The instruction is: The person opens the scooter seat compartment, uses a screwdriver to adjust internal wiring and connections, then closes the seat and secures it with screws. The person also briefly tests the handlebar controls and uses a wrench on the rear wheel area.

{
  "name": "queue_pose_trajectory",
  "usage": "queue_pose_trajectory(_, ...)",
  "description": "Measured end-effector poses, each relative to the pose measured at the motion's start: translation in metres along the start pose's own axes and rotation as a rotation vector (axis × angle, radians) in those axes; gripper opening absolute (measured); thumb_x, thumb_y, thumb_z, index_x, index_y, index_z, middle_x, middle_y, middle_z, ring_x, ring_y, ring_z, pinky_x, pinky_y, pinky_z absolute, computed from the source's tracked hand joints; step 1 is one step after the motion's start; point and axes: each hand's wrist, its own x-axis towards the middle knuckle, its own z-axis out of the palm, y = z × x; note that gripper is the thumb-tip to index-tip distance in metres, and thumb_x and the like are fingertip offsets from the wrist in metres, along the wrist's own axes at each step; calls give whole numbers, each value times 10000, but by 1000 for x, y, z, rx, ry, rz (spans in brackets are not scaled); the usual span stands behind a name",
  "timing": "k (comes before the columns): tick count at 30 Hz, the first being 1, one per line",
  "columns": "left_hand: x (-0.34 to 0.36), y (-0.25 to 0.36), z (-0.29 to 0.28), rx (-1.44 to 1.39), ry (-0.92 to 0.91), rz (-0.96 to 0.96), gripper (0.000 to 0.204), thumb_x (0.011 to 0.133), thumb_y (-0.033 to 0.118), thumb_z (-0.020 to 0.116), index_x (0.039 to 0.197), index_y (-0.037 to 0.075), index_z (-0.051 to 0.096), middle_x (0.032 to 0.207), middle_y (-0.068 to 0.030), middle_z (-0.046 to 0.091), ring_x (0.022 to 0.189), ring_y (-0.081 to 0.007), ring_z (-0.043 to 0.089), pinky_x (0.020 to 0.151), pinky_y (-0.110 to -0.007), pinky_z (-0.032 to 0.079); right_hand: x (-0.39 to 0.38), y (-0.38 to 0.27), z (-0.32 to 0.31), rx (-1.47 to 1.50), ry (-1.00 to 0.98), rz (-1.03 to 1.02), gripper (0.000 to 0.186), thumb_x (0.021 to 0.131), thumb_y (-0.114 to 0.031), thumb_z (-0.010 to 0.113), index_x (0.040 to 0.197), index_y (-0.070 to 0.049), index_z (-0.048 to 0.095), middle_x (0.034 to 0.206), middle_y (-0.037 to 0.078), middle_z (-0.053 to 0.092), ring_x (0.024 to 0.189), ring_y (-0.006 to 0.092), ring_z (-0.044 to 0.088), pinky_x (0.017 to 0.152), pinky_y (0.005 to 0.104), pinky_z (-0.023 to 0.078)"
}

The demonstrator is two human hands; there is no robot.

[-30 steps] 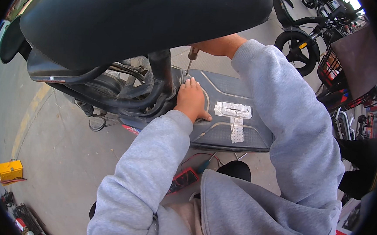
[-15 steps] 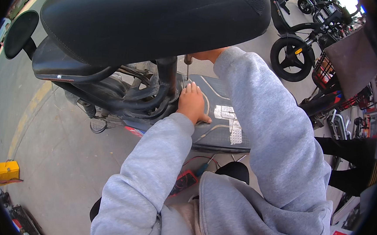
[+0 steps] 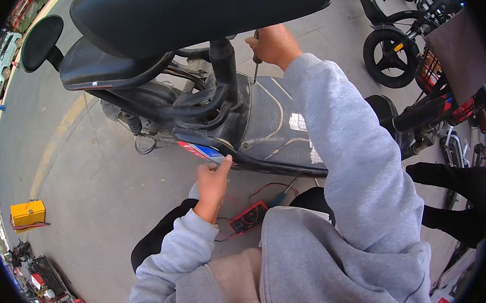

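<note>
My right hand (image 3: 276, 44) is closed around the dark handle of a screwdriver (image 3: 256, 71). Its thin shaft points down, and the tip meets the rear of the grey footboard (image 3: 274, 111) of an electric scooter, beside the black seat post (image 3: 224, 68). Low at the scooter's near side, my left hand (image 3: 212, 184) has its thumb stretched up to the black lower edge, by a red and blue side panel (image 3: 201, 151). The other fingers of that hand are mostly hidden. Above everything hangs the black saddle (image 3: 196, 16), partly covering the view.
A red multimeter (image 3: 249, 217) with leads lies on the ground by my knee, near a green-handled tool (image 3: 278, 199). A yellow box (image 3: 28, 213) stands at the left. Another scooter's wheel (image 3: 390, 57) is at the far right. Dark-clothed legs (image 3: 449, 177) show at the right.
My left hand has left the footboard and moved down to the scooter's near side edge. My right hand and the screwdriver show more fully beneath the saddle. The view has shifted.
</note>
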Motion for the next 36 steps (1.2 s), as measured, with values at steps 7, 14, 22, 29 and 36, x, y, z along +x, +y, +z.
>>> queue_pose_trajectory(7, 19, -21, 38, -319, -14, -18, 667, 832, 353, 873, 1236, -52, 530, 1121, -143, 613, 860, -158, 582, 681, -312, 479, -17, -14, -12, 159, -91, -46, 334, 897, -163, 760, 1021, 21, 510, 845, 217, 684, 837, 388, 708, 740, 467, 552)
queue_pose_trajectory(14, 56, -60, 44, -121, 49, 24, 524, 869, 418, 822, 1142, 8, 643, 1084, -93, 625, 972, -234, 605, 752, -450, 509, -13, -9, -5, 153, -68, -8, 291, 917, -170, 741, 1035, -8, 529, 947, 244, 688, 873, 395, 704, 743, 477, 539)
queue_pose_trajectory(22, 55, -47, 40, -100, -13, 20, 790, 796, 393, 873, 1200, -199, 542, 1198, -262, 646, 1080, -274, 629, 989, -360, 471, -15, -22, 3, 72, 73, 20, 269, 925, -178, 728, 1027, -14, 542, 965, 254, 690, 960, 443, 677, 814, 503, 537)
queue_pose_trajectory(29, 58, -54, 43, -72, 15, -11, 823, 784, 415, 870, 1170, -229, 535, 1198, -314, 639, 1112, -307, 637, 1005, -364, 465, -7, 21, 2, 326, -3, 52, 226, 939, -168, 702, 961, 9, 562, 758, 161, 643, 654, 281, 705, 585, 434, 538)
queue_pose_trajectory(36, 52, -39, 37, -83, -61, -6, 709, 770, 431, 874, 1008, -189, 624, 1067, -250, 689, 980, -268, 659, 920, -357, 500, -19, 1, 16, 49, 221, 39, 252, 924, -155, 725, 954, 24, 549, 801, 210, 684, 647, 298, 725, 607, 430, 553)
